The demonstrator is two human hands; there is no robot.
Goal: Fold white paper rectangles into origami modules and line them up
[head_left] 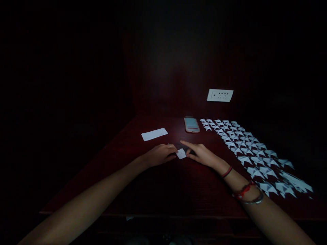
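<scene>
A small white piece of paper [181,153] lies on the dark red table [163,190] between my two hands. My left hand [160,154] rests curled at the paper's left edge, fingertips pinching it. My right hand [200,153] holds the paper's right side, its index finger stretched out over it. Red bands and a bracelet circle my right wrist. The room is very dim.
Several rows of folded white paper pieces [251,153] cover the table's right side. A phone [191,124] lies at the back centre. A strip of white paper [154,134] lies at the back left. A white wall socket [220,95] sits on the dark wall behind.
</scene>
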